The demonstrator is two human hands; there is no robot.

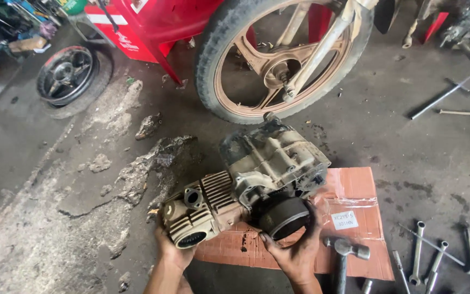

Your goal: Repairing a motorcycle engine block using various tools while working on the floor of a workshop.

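A dirty motorcycle engine (257, 174) with a finned cylinder lies tilted over a flattened brown cardboard sheet (354, 190) on the concrete floor. My left hand (172, 247) grips the finned cylinder head end at the lower left. My right hand (295, 250) holds the round dark cover on the engine's underside. Both hands are grimy and carry the engine's weight near its front edge.
A motorcycle front wheel (284, 57) with a bronze rim stands just behind the engine. A hammer (346, 253) and several socket wrenches (425, 256) lie at the right. A loose wheel (69, 76) rests far left; broken concrete (126, 174) lies left of the engine.
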